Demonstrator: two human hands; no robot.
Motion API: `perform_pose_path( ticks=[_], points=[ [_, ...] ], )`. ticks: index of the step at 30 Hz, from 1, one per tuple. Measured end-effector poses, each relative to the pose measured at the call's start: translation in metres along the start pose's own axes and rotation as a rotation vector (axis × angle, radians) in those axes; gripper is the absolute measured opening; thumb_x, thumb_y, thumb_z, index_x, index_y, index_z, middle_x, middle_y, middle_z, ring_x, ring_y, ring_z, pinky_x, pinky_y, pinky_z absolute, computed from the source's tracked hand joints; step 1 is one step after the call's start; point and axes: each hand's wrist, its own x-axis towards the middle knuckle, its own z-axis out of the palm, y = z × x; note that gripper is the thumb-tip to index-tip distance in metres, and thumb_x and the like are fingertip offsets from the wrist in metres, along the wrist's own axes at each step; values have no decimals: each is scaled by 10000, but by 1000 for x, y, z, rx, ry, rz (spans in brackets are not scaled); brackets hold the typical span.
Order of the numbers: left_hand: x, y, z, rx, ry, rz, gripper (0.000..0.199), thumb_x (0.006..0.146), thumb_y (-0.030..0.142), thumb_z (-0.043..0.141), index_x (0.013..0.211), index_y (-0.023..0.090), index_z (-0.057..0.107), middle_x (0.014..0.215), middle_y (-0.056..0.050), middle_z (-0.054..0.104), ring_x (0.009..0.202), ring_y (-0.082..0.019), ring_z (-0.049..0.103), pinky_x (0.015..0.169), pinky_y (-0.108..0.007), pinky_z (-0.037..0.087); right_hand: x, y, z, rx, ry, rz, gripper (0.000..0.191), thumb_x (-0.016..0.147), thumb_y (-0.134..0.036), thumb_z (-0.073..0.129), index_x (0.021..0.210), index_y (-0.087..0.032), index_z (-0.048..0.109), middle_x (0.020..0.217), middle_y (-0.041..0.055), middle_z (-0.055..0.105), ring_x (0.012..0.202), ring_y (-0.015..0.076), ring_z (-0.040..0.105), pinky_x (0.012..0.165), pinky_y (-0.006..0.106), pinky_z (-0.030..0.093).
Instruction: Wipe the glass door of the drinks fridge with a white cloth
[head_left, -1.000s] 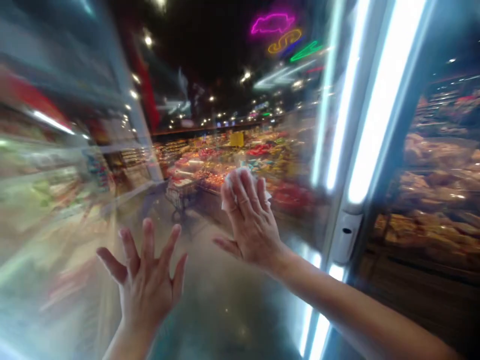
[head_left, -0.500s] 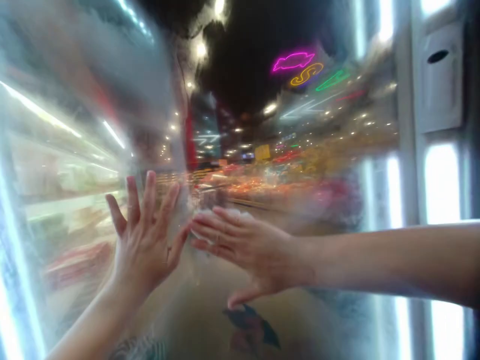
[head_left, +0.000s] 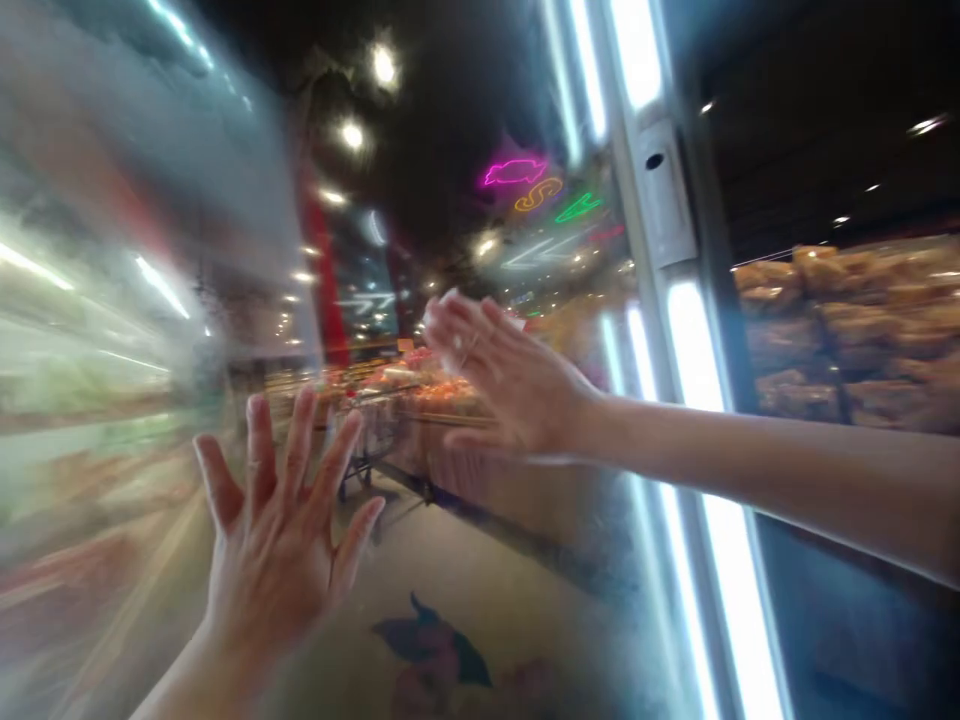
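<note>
My left hand [head_left: 274, 530] lies flat against a fogged glass pane [head_left: 525, 560], its fingers spread and nothing in them. Up and to the right, my right hand [head_left: 517, 385] presses on something thin and white, whose edges [head_left: 516, 322] show past the fingertips and beside the knuckles. It looks like a cloth or tissue. The right fingers are stretched out close together, with the thumb apart. A gap separates the two hands. Through the glass, a dark leaf-shaped figure [head_left: 435, 640] shows low in the middle.
A metal door frame [head_left: 679, 335] with bright vertical light tubes [head_left: 697, 345] stands on the right, a small white fitting [head_left: 666, 195] on it. Beyond the glass are neon signs [head_left: 514, 173], a cart [head_left: 371, 430] and produce displays. Packed goods [head_left: 885, 330] sit at far right.
My right hand has moved up and away from my left hand with the white piece. My left hand stays spread, slightly lower in view. The view has turned right, showing more beyond the frame.
</note>
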Motion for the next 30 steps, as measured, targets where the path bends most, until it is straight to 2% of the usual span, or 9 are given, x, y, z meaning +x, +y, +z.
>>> perform_pose_path(
  ticks=[2,6,8,11,15,18,21,26,30],
  points=[
    [14,15,7,-18,38,12,817,992,434,559,1678,327,129,1782,-43,10,1644,-344,-54,1305,-637,-90,-13,9,-5,-17,48,124,1084,974,-780,381,1665,-93,-95,1761,159,60,1638,296,-32,1332,575,112],
    [44,37,18,-29,56,67,785,998,478,539,1672,315,171,1777,-42,63,1647,-317,-44,1311,-617,-102,-47,15,-8,33,-42,-52,1122,945,-808,406,1669,-90,-60,1753,141,152,1642,273,23,1331,520,193],
    [56,44,21,-15,60,81,776,996,493,541,1668,308,198,1774,-50,81,1646,-315,-51,1308,-620,-112,-56,24,-9,6,-11,47,1067,969,-779,399,1675,-123,-56,1758,134,125,1642,272,29,1327,536,189],
    [71,53,24,-7,65,84,761,995,507,541,1660,297,237,1772,-62,91,1642,-317,-72,1302,-631,-124,-58,40,-10,-43,124,283,1013,999,-757,343,1674,-127,-73,1762,160,21,1637,306,-26,1314,609,129],
    [90,63,27,-17,64,108,741,997,519,530,1651,284,273,1770,-68,114,1642,-303,-74,1306,-617,-126,-51,51,-12,5,10,85,1072,971,-802,344,1670,-107,-77,1762,152,92,1638,280,-18,1332,552,118],
    [98,64,28,-1,67,88,742,996,512,535,1654,306,260,1771,-62,109,1637,-297,-100,1301,-625,-133,-39,64,-14,-7,59,159,1004,1000,-760,332,1677,-118,-37,1763,149,100,1639,276,-10,1333,548,98],
    [86,57,26,8,61,45,753,996,506,538,1660,336,226,1775,-47,91,1639,-297,-97,1298,-630,-133,-36,51,-9,-10,149,270,1011,999,-766,305,1674,-70,17,1760,180,66,1636,300,-46,1325,583,66],
    [22,32,17,-7,-9,68,749,1012,459,516,1669,336,180,1778,-30,80,1651,-312,-9,1315,-624,-62,-47,-18,3,90,-27,-137,1078,939,-843,340,1668,-69,164,1744,103,217,1644,245,12,1352,461,96],
    [-12,8,4,5,-39,-2,793,997,508,536,1670,359,144,1780,4,26,1651,-318,-48,1305,-621,-98,-18,-34,9,77,120,123,1058,971,-781,396,1656,-17,140,1742,186,165,1642,277,-32,1339,525,87]
  ],
)
